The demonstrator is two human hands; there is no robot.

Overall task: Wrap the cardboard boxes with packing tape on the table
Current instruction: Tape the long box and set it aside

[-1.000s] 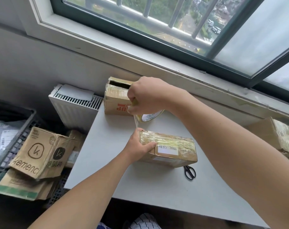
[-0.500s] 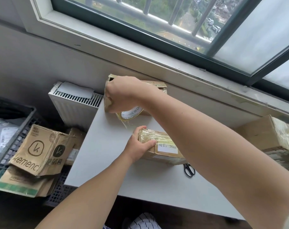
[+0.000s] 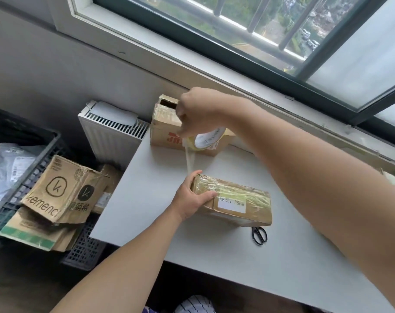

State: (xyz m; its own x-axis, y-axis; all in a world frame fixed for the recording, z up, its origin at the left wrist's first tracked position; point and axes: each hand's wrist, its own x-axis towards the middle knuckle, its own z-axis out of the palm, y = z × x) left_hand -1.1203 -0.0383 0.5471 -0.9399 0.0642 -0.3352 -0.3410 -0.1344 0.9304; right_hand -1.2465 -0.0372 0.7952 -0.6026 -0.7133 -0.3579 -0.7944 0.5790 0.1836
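Left hand (image 3: 189, 199) grips box (image 3: 239, 193), right hand (image 3: 201, 114) tape (image 3: 209, 139).

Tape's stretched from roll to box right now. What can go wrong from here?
1. The tape strip spans free air between the tape roll and the box; it may twist or stick to itself.
2. Only the left hand grips the box, at one end; a hard pull by the right hand could slide it.
3. The scissors lie just beside the box's near corner and might get knocked.
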